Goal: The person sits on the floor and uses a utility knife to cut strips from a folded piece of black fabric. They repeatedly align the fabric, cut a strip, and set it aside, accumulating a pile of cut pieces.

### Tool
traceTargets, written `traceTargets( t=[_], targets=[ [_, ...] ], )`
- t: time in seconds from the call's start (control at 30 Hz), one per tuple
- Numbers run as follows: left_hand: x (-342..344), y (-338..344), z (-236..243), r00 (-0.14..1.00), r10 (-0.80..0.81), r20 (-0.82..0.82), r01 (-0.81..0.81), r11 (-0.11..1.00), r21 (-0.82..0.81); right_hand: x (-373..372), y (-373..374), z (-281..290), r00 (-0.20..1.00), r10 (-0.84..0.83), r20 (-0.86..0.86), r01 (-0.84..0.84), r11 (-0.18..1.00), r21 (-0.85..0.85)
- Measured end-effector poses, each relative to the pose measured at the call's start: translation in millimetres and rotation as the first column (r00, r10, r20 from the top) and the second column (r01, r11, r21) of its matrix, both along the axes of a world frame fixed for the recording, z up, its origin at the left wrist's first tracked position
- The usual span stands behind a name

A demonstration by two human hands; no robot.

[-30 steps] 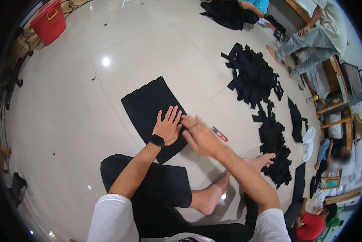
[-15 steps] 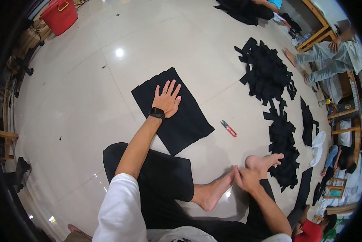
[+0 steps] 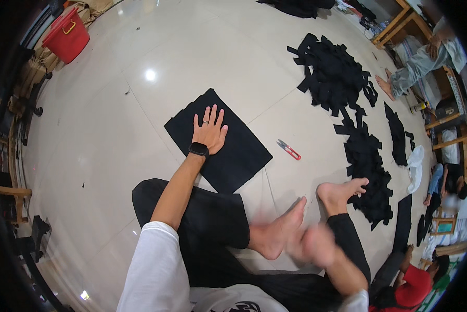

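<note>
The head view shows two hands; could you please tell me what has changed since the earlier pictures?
The right hand has left the black cloth's right side and come back near the feet, now blurred. The left hand moved farther out on the cloth. The red snips and black strips stayed put.

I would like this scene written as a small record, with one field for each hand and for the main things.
Left hand: palm down on the black cloth
Right hand: blurred, near a bare foot; anything held cannot be told
Snips: red-handled, on the floor, right of the cloth
Black pieces: heaped on the floor, farther right
Bucket: red, upper left, yellow handle
</note>
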State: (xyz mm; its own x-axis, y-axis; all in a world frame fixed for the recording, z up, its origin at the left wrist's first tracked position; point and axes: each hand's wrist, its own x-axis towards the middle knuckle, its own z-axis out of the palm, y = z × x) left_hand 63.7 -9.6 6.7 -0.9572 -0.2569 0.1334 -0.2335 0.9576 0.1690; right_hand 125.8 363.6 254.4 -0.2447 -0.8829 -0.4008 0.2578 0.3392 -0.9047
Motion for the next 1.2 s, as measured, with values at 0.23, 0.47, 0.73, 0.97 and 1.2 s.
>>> traceTargets(
  t=[0.23, 0.47, 0.73, 0.97, 1.2],
  targets=[
    [35.5, 19.8, 3.8, 1.000, 0.018, 0.003, -0.018, 0.999, 0.049, -119.3, -17.8, -99.3, 0.180, 0.974, 0.136, -0.977, 0.161, 0.142],
    [47.3, 12.7, 5.0, 1.000, 0.024, 0.007, -0.024, 0.999, 0.026, -80.4, -101.0, -40.4, 0.547, 0.617, -0.565, -0.290, 0.773, 0.563],
    [40.9, 10.3, 7.0, 0.998, 0.068, -0.004, -0.068, 0.995, 0.066, -39.6, -57.0, -133.3, 0.619, -0.181, -0.764, 0.417, 0.901, 0.124],
    [39.4, 9.6, 2.0, 0.996, 0.092, 0.019, -0.092, 0.995, 0.044, 14.9, 107.2, -112.5, 0.433, -0.084, -0.898, 0.510, 0.844, 0.167],
    [38.5, 5.6, -0.5, 0.996, 0.085, 0.001, -0.085, 0.996, 0.002, 103.7, 253.8, -0.3, 0.566, 0.184, -0.803, 0.474, 0.724, 0.500]
  ],
)
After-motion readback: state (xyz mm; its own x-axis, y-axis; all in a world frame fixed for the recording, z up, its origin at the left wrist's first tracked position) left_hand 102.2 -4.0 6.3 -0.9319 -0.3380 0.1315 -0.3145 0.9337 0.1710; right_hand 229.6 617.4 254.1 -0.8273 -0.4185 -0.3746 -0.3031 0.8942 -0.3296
